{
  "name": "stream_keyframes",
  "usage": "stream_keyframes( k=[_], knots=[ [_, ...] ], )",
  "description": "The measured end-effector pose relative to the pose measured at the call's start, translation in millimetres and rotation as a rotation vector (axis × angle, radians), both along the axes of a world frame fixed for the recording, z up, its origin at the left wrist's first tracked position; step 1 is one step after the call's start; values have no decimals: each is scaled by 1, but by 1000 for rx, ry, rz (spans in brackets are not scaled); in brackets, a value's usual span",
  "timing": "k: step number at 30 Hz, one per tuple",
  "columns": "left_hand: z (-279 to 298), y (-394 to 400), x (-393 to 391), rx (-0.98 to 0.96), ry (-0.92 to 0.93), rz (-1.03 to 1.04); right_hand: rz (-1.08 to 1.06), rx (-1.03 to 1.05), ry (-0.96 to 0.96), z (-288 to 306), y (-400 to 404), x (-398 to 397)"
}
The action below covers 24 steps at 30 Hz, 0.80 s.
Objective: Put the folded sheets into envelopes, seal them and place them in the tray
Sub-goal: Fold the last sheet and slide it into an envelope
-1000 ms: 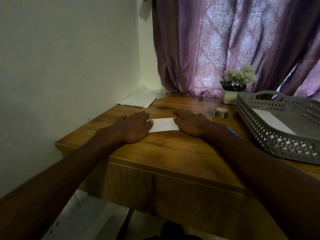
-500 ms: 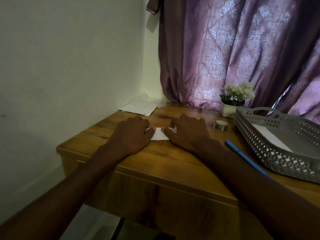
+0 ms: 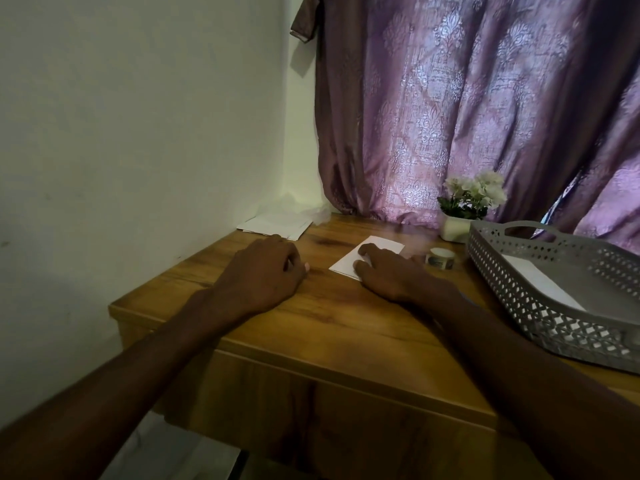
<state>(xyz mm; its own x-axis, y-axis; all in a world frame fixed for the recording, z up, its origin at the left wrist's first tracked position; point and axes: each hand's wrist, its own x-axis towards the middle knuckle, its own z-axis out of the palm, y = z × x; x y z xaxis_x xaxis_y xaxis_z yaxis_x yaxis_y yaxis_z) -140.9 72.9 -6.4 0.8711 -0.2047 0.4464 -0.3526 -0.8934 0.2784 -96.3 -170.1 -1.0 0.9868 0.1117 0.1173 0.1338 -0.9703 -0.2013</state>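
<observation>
A white folded sheet [image 3: 375, 251] lies on the wooden table [image 3: 346, 320], turned at an angle. My right hand [image 3: 391, 273] rests on its near right part, fingers pressing it flat. My left hand [image 3: 261, 273] sits on the bare wood to the left of the sheet, apart from it, its fingers loosely curled and holding nothing. At the right stands a grey perforated tray [image 3: 512, 289] with a white envelope [image 3: 543, 285] lying inside. A pile of white envelopes or papers [image 3: 277, 225] lies in the far left corner by the wall.
A small roll of tape [image 3: 440, 258] stands between the sheet and the tray. A white pot of flowers [image 3: 465, 209] is at the back by the purple curtain [image 3: 467, 109]. A wall [image 3: 138, 133] bounds the table on the left.
The sheet has turned from lying crosswise to a slant toward the right. My left hand has come off it onto the wood; my right hand stays on it. The camera has tilted up.
</observation>
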Motion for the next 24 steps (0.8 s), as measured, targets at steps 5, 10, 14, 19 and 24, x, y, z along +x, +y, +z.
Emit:
stream_keyframes(
  k=[5,10,14,19,24],
  knots=[
    [26,11,42,81,-57,67,-7,43,36,-2,3,24],
    [13,41,80,0,-143,193,37,39,-332,-5,4,14],
    [6,59,91,-116,-229,227,123,104,-529,-2,12,10],
    [-3,64,100,61,-43,227,203,265,-653,10,45,18],
    [-3,63,102,36,3,224,218,178,-467,7,102,42]
  ],
)
